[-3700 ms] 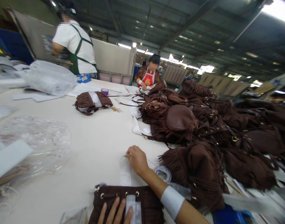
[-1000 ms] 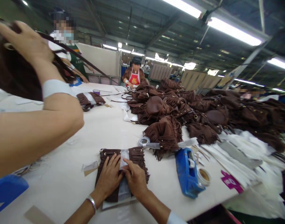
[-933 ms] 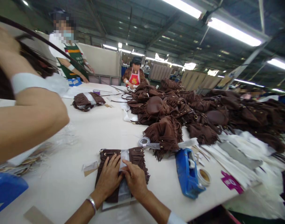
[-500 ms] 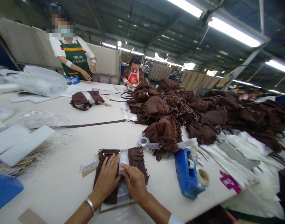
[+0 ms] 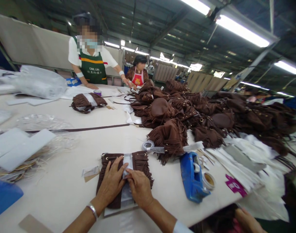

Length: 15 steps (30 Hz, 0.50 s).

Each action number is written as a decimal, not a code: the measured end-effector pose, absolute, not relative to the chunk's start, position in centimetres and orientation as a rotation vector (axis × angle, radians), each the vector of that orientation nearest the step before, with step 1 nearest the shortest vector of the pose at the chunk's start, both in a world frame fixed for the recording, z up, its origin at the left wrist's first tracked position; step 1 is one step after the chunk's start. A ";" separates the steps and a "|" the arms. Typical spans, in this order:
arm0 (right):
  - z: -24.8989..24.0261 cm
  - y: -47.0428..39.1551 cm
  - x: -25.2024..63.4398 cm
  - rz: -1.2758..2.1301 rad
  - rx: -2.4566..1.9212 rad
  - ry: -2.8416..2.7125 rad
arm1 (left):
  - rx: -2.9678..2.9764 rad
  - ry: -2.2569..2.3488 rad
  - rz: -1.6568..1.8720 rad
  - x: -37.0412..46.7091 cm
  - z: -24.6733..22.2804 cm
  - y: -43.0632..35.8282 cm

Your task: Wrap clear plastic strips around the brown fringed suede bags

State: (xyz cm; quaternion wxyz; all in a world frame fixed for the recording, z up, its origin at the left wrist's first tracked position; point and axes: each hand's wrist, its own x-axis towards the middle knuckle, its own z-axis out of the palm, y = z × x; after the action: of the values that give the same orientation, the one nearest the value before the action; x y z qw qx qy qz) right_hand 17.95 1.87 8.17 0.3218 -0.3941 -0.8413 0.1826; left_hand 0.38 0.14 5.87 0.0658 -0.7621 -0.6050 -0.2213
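A brown fringed bag [image 5: 141, 158] lies flat on the table, with a translucent white strip [image 5: 128, 159] running down its middle. My left hand [image 5: 111, 181] rests on the bag's left half, fingers stretched out and the fingertips near the strip. My right hand [image 5: 141, 187] is closed, its thumb and bent index finger pinching at the strip beside the left fingertips. The exact edge between those fingers is hidden. White sheeting shows beneath the bag's lower edge.
To the right stand a blue tape dispenser [image 5: 192, 178] and a tape roll [image 5: 208, 180]. A grey coil [image 5: 148, 145] lies behind the bag, before a large heap of brown bags [image 5: 162, 108]. Another wrapped bag [image 5: 88, 103] lies far left. A co-worker in a green apron [image 5: 93, 69] stands opposite.
My hands stay on the bag, with the left fingers shifted slightly right toward the strip. The co-worker in green has moved right and reaches out one arm. Another person's hand appears at lower right.
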 end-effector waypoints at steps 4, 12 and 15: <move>8.0 2.0 17.9 0.460 -1.058 -2.218 | -2.296 -1.831 -0.749 0.6 6.3 0.2; 7.9 1.9 17.9 0.466 -1.043 -2.231 | -2.416 -1.840 -0.804 0.2 6.4 0.2; 8.0 1.8 18.0 0.492 -1.042 -2.262 | -2.474 -1.829 -0.811 -0.3 6.3 0.1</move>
State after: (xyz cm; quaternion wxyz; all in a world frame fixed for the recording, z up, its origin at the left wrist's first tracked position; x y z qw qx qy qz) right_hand 17.99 1.84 8.01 0.2970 -0.3919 -0.8509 0.1850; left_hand -0.28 0.05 6.25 -0.0203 -0.7774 -0.5748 -0.2548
